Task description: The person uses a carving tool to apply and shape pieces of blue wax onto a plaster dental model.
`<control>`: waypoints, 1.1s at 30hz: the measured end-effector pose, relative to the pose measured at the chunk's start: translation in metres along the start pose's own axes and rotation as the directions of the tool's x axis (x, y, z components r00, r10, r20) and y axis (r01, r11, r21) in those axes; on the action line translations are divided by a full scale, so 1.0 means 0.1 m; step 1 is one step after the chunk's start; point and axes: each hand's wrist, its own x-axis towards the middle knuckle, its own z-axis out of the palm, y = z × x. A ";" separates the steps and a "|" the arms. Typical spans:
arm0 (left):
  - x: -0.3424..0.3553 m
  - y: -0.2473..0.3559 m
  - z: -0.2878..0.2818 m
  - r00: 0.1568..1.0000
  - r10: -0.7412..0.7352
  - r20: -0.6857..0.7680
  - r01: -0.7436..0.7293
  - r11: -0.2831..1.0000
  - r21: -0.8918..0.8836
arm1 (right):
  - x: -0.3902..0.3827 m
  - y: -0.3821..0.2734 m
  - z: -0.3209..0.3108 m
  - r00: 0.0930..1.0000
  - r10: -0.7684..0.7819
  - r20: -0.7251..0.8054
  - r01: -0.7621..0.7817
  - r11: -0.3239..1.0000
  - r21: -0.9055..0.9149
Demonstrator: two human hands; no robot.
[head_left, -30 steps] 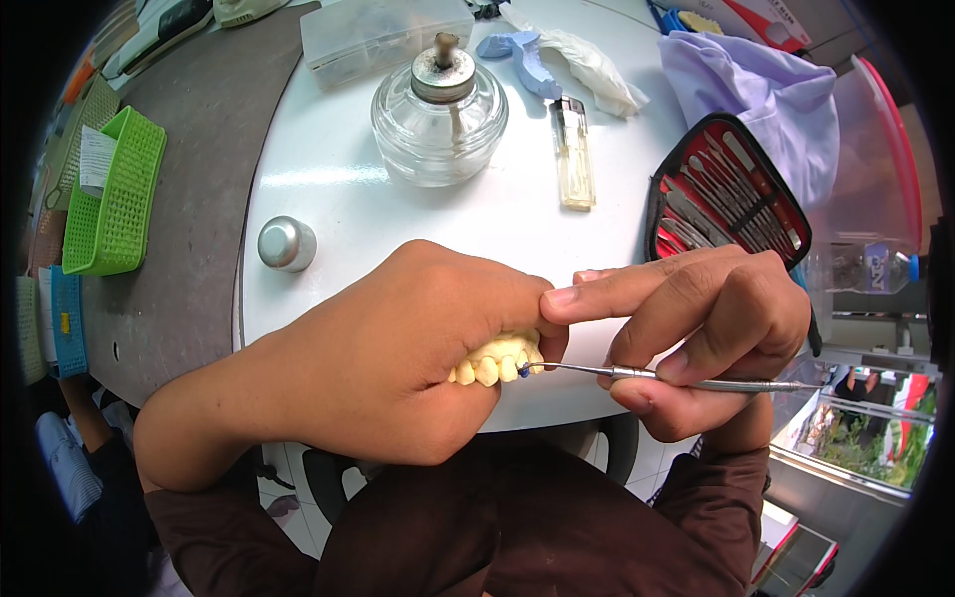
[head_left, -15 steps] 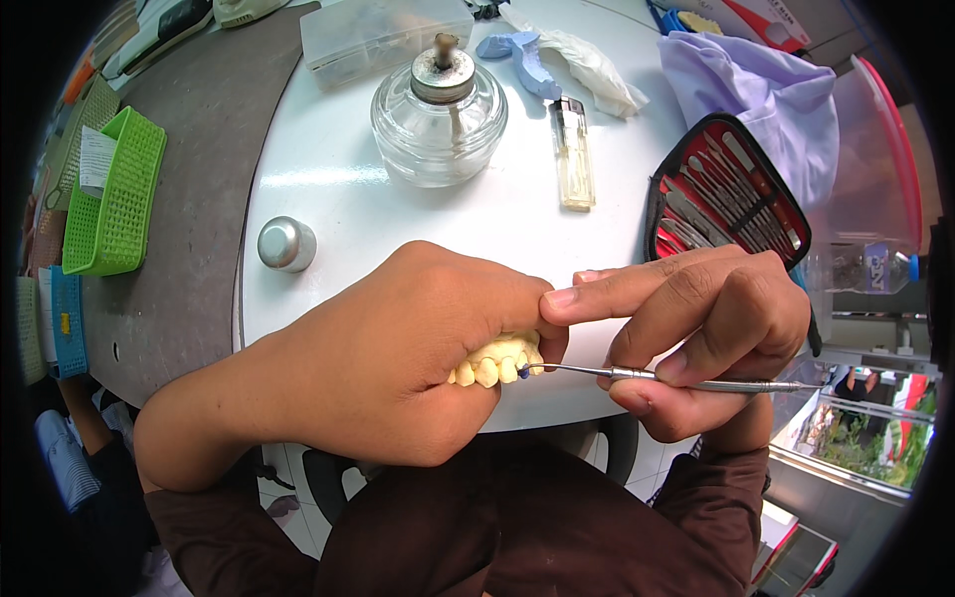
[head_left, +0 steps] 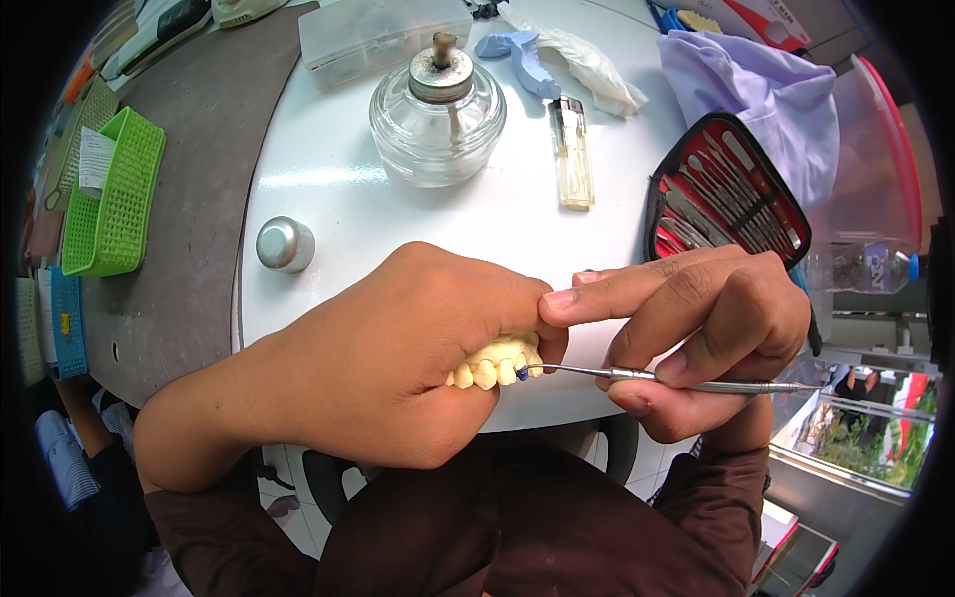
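Over the table near its close edge, we see the left hand curled round the tooth model, probably stiff, chippable, best held by its base. The right hand pinches a metal tool.

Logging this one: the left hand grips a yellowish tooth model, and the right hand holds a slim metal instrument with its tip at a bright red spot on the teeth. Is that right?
Not quite: the spot is dark blue, not red, as the head view shows. The left hand does grip the yellowish tooth model, and the right hand holds the slim metal instrument with its tip there.
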 end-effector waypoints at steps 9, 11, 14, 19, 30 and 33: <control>0.00 0.00 0.01 1.000 -0.004 -0.003 0.004 1.000 -0.015 | 0.00 0.00 -0.01 1.000 -0.013 0.007 0.013 1.000 -0.015; 0.00 0.00 0.01 1.000 -0.004 -0.001 0.004 1.000 -0.014 | -0.01 0.00 -0.01 1.000 -0.013 0.004 0.013 1.000 -0.020; -0.01 0.01 0.01 1.000 0.000 -0.005 0.000 1.000 -0.013 | 0.01 0.00 0.00 1.000 -0.018 0.006 0.018 1.000 -0.022; 0.01 0.00 0.00 1.000 0.009 0.008 -0.008 1.000 -0.013 | -0.01 -0.02 -0.03 1.000 -0.007 0.010 0.008 1.000 -0.028; 0.00 0.01 0.00 1.000 0.019 0.004 -0.018 1.000 -0.007 | -0.01 0.00 -0.04 0.999 -0.037 0.010 0.038 0.999 -0.034; 0.00 0.00 0.01 0.999 0.041 0.000 -0.041 0.999 0.025 | -0.04 -0.02 -0.02 0.995 -0.035 -0.092 0.029 0.998 -0.062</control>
